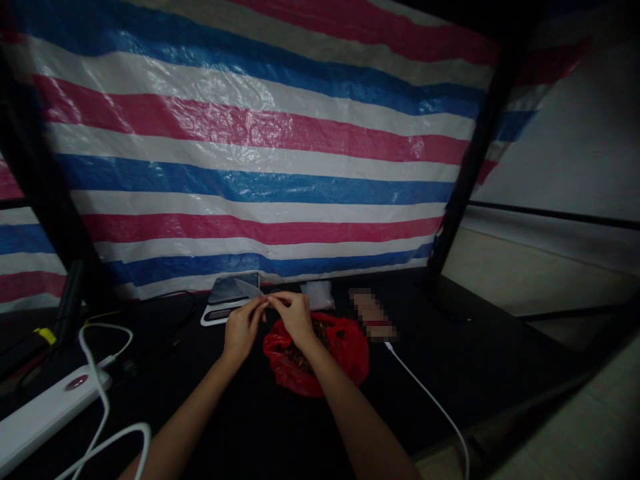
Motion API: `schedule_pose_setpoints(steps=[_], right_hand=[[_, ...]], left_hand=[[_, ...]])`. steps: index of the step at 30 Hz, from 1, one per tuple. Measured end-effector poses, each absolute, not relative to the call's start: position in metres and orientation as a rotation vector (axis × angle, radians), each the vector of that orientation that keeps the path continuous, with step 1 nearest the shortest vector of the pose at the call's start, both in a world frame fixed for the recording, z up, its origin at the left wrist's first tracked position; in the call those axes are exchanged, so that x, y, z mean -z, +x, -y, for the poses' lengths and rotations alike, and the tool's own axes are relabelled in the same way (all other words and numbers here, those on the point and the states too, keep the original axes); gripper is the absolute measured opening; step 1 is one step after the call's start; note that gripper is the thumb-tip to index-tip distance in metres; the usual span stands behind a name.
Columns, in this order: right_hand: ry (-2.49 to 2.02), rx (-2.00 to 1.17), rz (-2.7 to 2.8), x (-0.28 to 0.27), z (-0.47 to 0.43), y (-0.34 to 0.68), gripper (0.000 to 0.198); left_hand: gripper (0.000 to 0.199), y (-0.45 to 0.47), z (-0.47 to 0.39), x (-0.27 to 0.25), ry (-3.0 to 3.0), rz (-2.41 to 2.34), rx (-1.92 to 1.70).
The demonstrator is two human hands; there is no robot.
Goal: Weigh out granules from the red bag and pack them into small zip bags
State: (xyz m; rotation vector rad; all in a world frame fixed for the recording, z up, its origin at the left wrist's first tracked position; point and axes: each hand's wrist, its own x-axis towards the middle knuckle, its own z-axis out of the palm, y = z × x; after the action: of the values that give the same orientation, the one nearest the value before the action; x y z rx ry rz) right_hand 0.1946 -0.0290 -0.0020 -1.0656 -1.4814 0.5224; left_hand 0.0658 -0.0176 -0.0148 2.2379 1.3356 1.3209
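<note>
Okay, checking in from my end of the head cam. Both hands are up close at the fingertips, working a thin clear baggie (250, 289). It pokes out toward the scale (215, 317) and overlaps it in view; can't tell if they touch. The left hand (244, 327) seems to have the edge pinched between thumb and finger. The right hand (294, 317) has its thumb and finger bunched at the same spot, but I honestly can't tell if it's got plastic or is just meeting the other fingertips.

My read: the step in hand is fiddly edge work, probably parting the layers of the baggie. I'd say the next move calls for a light, steady pinch on one side while the other fingertips find the opposite layer, no yanking.

The red bag (353, 353) sits under and beside the right forearm, brown bits (299, 361) showing inside, so I'd keep that wrist from dragging its rim. Behind it there's a pale packet (319, 295), and off to the right a blurred-out phone (373, 313) on a white cable (425, 383).
</note>
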Motion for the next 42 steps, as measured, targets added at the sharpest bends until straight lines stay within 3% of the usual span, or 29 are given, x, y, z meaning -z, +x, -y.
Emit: schedule_pose_setpoints(steps=[15, 26, 38, 42], right_hand=[[-1.416, 0.061, 1.758, -0.001, 0.038, 0.192, 0.014], [-1.354, -0.053, 1.624, -0.005, 0.044, 0.189, 0.007], [-1.249, -0.186, 1.673, -0.002, 0.039, 0.190, 0.010], [-1.326, -0.275, 1.490, 0.008, 0.027, 0.197, 0.009]], left_hand=[[0.020, 0.070, 0.019, 0.018, 2.322, -1.537, -1.222], [0.021, 0.071, 0.027, 0.015, 2.272, -1.748, -1.343], [0.014, 0.070, 0.022, 0.024, 2.401, -1.371, -1.582], [0.015, 0.072, 0.028, 0.021, 2.497, -1.436, -1.585]])
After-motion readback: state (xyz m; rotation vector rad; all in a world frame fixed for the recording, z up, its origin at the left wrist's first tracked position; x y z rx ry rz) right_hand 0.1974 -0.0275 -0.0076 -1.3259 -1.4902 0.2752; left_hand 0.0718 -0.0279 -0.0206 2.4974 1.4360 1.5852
